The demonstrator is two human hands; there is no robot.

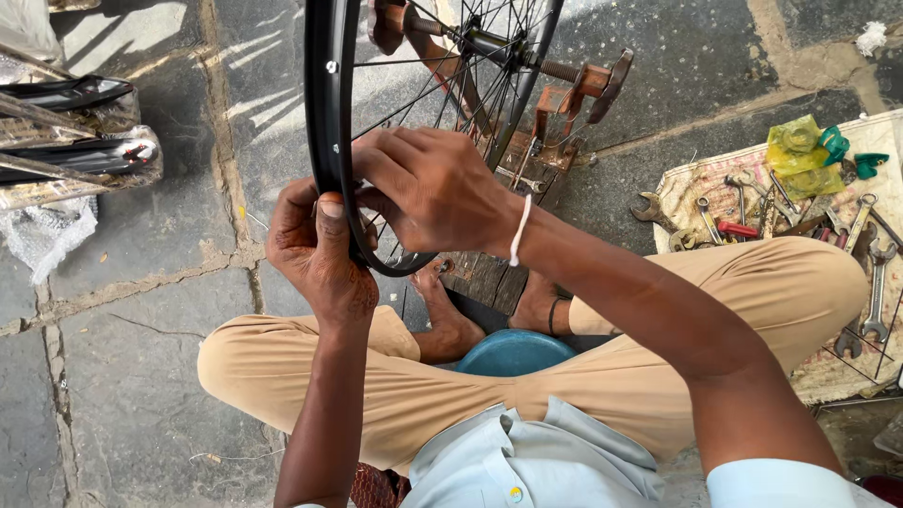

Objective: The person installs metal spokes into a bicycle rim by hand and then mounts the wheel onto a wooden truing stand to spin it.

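A black bicycle wheel rim (326, 103) with thin spokes stands upright in a rusty truing stand (574, 94) on the stone floor. My left hand (315, 249) grips the rim's lower left edge, thumb pressed on its outer face. My right hand (428, 188) reaches across from the right and closes its fingers on the inner side of the rim by the spokes, right beside the left hand. What the fingertips pinch is hidden. A white band circles my right wrist.
I sit cross-legged in tan trousers (790, 292) over a blue stool (515, 353), bare feet under the wheel. A cloth (851, 367) at the right carries several spanners (877, 282) and a yellow-green packet (798, 150). Wrapped black mudguards (75, 155) lie at far left.
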